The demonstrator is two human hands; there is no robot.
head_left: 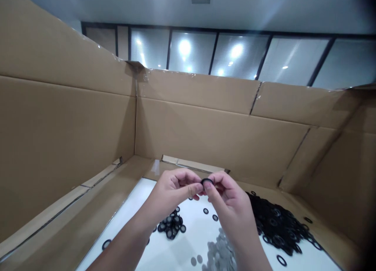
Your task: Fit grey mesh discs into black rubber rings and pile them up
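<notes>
My left hand [182,186] and my right hand [227,192] meet above a white board [190,249]. Between their fingertips they pinch a small black ring [207,180], one hand at each side; whether a disc sits inside it I cannot make out. Below my left hand lies a small heap of black rings with grey centres [170,224]. Partly behind my right forearm is a pile of thin grey discs [220,251]. A large pile of black rings [277,222] spreads to the right of my right hand.
Tall cardboard walls [199,126] enclose the board at the back and both sides. Single rings lie apart, one at the left edge [106,244] and one at the lower right [281,260]. A cardboard strip [194,164] runs along the back wall's foot.
</notes>
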